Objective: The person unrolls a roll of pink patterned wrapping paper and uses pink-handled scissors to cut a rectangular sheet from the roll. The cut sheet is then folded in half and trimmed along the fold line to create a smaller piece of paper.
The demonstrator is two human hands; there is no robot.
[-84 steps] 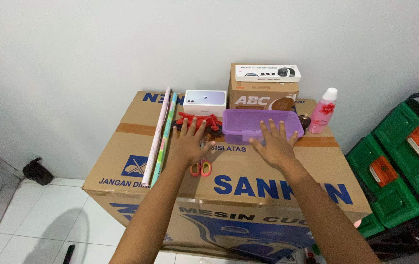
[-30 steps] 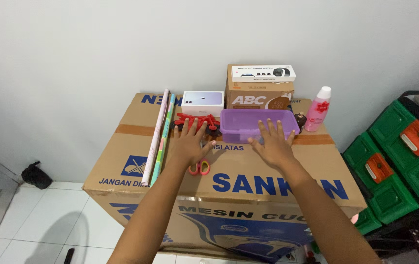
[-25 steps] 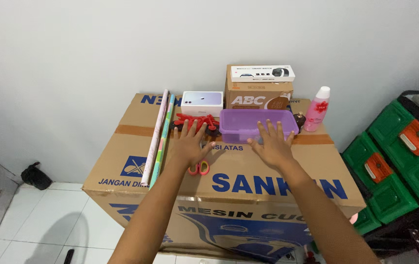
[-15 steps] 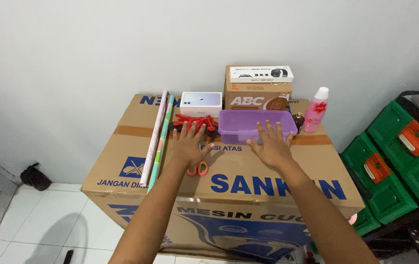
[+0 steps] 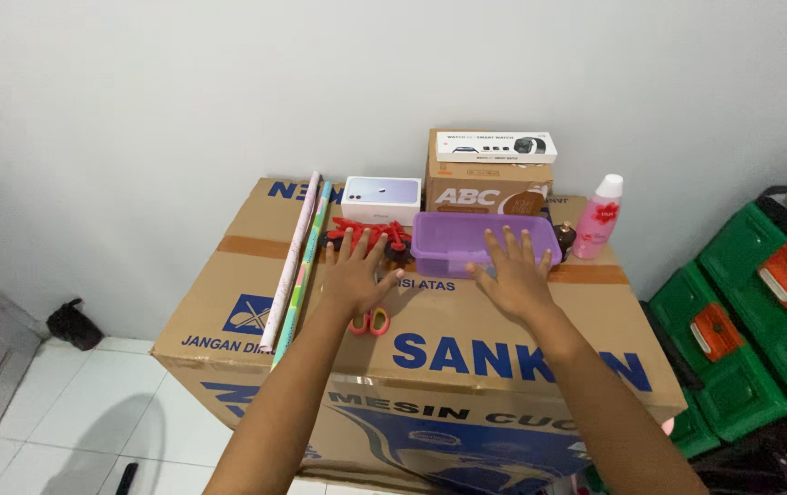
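My left hand (image 5: 354, 275) and right hand (image 5: 515, 278) lie flat, fingers spread, holding nothing, on the big printed cardboard box (image 5: 228, 275); the shallow purple plastic tub (image 5: 467, 240) sits just beyond the right fingertips, long axis crosswise; right hand nearer.

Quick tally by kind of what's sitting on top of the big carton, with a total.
Wrapping paper rolls: 2
Boxes: 3 (white phone box, brown carton, white watch box)
Purple container: 1
Pink bottle: 1
Scissors: 1
Red ribbon: 1
Total: 9
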